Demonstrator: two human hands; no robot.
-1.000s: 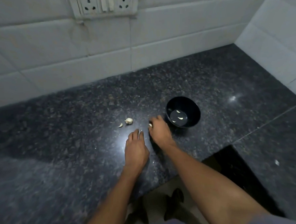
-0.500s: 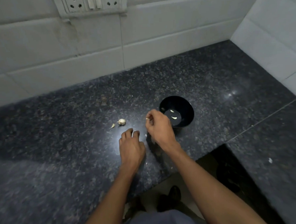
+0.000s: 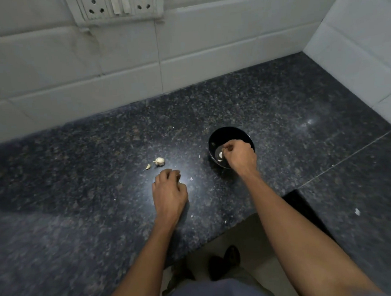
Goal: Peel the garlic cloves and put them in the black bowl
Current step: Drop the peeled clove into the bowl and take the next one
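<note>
Right hand (image 3: pixel 240 155) over the black bowl (image 3: pixel 214 139), garlic on the dark speckled table (image 3: pixel 79 199).
Head view: its curled grip seems to pinch a small pale clove; peeled white cloves (image 3: pixel 220 156) lie inside the glossy bowl. The left hand (image 3: pixel 169 191) rests loosely curled, holding nothing I can make out. A pale garlic chunk (image 3: pixel 159 161) and a lone clove (image 3: pixel 147 166) lie just beyond it.

Bowl (image 3: pixel 231 132) on surface (image 3: pixel 79 199), right of centre, peeled cloves (image 3: pixel 220 155) inside. Right hand (image 3: pixel 240 154) over bowl. Unpeeled garlic pieces (image 3: pixel 159 161) left of bowl. Left hand (image 3: pixel 169 190) near those pieces, in front. Socket plate (image 3: pixel 117 7) on wall behind.
</note>
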